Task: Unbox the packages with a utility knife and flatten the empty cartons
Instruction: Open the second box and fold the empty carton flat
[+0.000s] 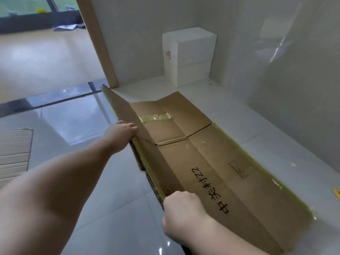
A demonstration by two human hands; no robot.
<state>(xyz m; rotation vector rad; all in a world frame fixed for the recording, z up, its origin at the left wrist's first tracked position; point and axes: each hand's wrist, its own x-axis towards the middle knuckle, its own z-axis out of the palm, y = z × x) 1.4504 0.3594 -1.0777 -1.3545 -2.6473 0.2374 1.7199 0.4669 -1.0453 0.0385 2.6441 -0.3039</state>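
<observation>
A brown carton [207, 162] lies opened out flat on the glossy white floor, with black handwriting and yellowish tape along its edges. Its left panel [127, 115] stands raised on edge. My left hand [119, 133] grips the top edge of that raised panel near its middle. My right hand [182, 212] grips the same edge at the near end, fingers curled over it. A dark object pokes out under my right wrist [185, 250]; what it is cannot be told. No utility knife is clearly in view.
Two stacked white blocks [191, 56] stand in the corner behind the carton. A grey wall [294, 70] runs along the right. A tall brown board [97, 39] leans at the wall's end. Flattened pale cardboard [14, 153] lies at the left. A yellow item [336, 194] shows at the right edge.
</observation>
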